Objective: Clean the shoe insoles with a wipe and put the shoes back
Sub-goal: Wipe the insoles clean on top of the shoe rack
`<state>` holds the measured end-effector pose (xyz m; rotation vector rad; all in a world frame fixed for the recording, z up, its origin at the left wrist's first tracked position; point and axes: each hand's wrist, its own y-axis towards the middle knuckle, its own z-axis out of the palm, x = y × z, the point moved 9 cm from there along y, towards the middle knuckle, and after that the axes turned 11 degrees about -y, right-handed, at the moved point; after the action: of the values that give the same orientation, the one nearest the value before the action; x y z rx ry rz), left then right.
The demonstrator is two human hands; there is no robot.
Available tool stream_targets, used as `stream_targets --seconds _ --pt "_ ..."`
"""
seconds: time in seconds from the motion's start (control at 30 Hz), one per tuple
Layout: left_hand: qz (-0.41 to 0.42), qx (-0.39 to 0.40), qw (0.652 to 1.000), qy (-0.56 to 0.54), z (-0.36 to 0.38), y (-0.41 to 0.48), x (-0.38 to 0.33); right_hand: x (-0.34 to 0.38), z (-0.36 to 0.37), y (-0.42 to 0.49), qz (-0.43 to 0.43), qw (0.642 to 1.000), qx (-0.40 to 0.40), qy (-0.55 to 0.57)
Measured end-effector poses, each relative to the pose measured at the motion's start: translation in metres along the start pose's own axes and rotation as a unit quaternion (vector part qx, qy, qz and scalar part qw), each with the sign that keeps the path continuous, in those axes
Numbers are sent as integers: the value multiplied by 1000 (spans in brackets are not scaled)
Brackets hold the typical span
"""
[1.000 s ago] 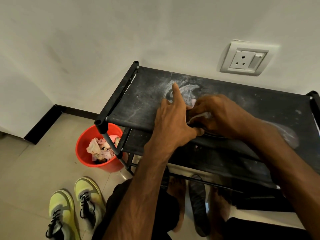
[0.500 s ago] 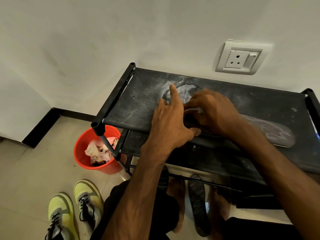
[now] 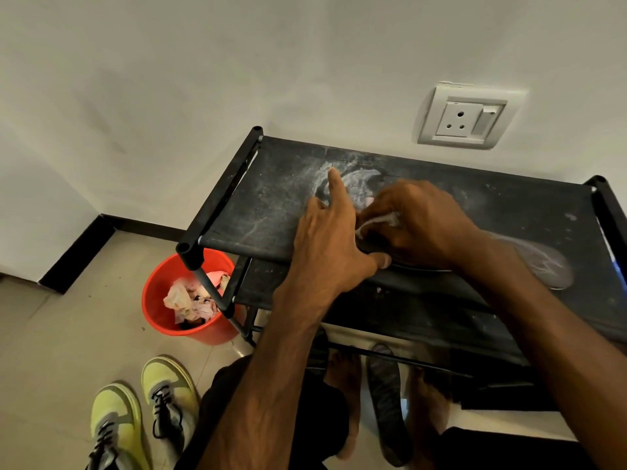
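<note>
- Two yellow-green shoes [image 3: 169,395] stand together on the floor.
- A second insole [image 3: 386,401] lies between bare feet [image 3: 342,374].
- A red bucket [image 3: 157,300] of crumpled wipes [image 3: 190,300] sits by the shoe rack's [image 3: 271,198] front left corner.
- The left hand [image 3: 329,245] lies spread on the top shelf — index finger straight, thumb pressing the insole [image 3: 543,262] at the front edge.
- The right hand [image 3: 417,222] curls round a white wipe [image 3: 376,221] on that insole, which runs toward the shelf's right edge.
- A wall socket [image 3: 464,117] sits above the back edge.
</note>
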<state>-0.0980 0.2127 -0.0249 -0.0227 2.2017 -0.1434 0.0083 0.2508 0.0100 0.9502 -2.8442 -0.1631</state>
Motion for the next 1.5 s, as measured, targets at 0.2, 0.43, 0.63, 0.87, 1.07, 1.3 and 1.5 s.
stream_targets --seconds 0.2,0.43,0.63,0.87,1.07,1.3,1.5 --pt "49 -26 998 0 -6 -4 -8 -31 -18 -9 89 989 -109 52" --pt "78 -35 995 50 -9 -4 -9 -47 -22 -20 129 976 -108 140" --pt "75 -36 995 59 -14 -2 1 -32 -16 -11 102 982 -76 139" --pt "40 -28 996 71 -10 3 6 -10 -5 4 59 996 -36 64" --pt "16 -32 999 19 -12 0 8 17 7 3 -21 996 31 76" --pt "10 -26 1000 10 -10 1 8 6 1 7 18 1000 -14 5" --pt "10 -24 1000 5 -10 0 8 17 4 5 -32 997 39 66"
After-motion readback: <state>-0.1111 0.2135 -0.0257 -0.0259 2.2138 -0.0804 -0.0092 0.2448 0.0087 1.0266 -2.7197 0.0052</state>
